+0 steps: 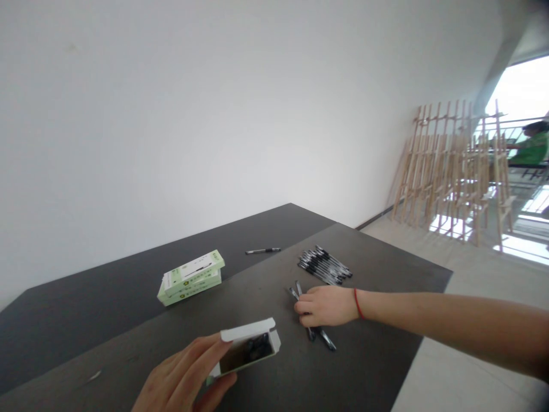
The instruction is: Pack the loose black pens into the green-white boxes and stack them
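Observation:
My left hand point(189, 372) grips an open box point(249, 331), its white flaps spread and its open end facing right. Dark pens point(258, 347) show inside it. Over the table to the right, my right hand point(328, 306), with a red cord at the wrist, has its fingers curled down on a few loose pens point(326, 339); whether it pinches one is hard to see. Just beyond lies a bundle of several clear pens with black grips point(325, 265). Two light green boxes point(193, 277) are stacked at the left, the upper one skewed.
A single pen point(263, 250) lies farther back on the dark table point(369, 257). Behind the table rises a white wall. Wooden easels point(454, 171) stand on the floor at the right, and a person in green point(532, 150) sits beyond them.

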Tool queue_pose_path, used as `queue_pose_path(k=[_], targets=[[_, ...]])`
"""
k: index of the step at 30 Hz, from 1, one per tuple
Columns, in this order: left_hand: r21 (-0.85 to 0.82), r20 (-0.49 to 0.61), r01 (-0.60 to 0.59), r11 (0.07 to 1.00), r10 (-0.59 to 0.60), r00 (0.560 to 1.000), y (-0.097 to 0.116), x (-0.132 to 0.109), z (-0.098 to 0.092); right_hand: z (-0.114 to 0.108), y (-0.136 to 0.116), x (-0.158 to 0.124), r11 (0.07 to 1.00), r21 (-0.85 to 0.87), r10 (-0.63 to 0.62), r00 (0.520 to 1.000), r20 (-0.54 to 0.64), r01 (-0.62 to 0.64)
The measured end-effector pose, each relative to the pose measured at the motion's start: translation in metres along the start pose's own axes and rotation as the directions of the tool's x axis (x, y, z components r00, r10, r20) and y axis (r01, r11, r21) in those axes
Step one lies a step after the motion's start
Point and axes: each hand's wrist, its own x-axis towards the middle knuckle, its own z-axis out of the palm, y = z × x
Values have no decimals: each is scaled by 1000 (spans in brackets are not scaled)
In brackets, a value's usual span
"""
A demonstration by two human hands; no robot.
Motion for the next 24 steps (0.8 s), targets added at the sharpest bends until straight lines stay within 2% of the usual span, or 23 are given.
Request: queue_pose_path(k=[3,5,6,7,8,9,10,11,12,14,16,20,24], targets=[[20,-13,37,999,-37,999,1,3,0,-8,-3,5,995,55,87,994,-71,-83],[20,-8,67,998,-66,998,1,5,2,-27,-10,10,980,94,187,972,-141,-175],[15,-2,83,996,-83,997,2,5,3,-40,-15,13,960,152,262,945,-197,-234],[10,6,101,995,-101,995,2,5,4,-56,-21,16,932,220,339,904,-261,-286],[6,14,122,993,-122,992,3,5,5,-72,-27,20,849,411,480,812,-332,-333],[2,21,143,990,-143,989,4,5,6,-89,-33,25,745,589,603,694,-394,-313],[-4,26,166,986,-165,986,5,5,8,-104,-39,30,656,714,674,616,-409,-243],[-12,35,188,982,-187,982,6,4,9,-118,-43,36,562,805,731,568,-378,-188],[-23,41,206,978,-205,978,6,4,10,-130,-46,43,483,865,763,550,-340,-136],[-43,43,232,972,-230,972,8,3,11,-144,-47,59,362,931,787,551,-278,-47],[-52,40,243,969,-241,970,9,3,11,-148,-44,76,314,949,782,560,-274,26],[-60,65,241,969,-237,969,10,7,10,-142,-37,103,398,915,737,569,-364,68],[-59,66,244,968,-240,968,11,8,9,-133,-39,115,521,853,703,583,-407,-33]])
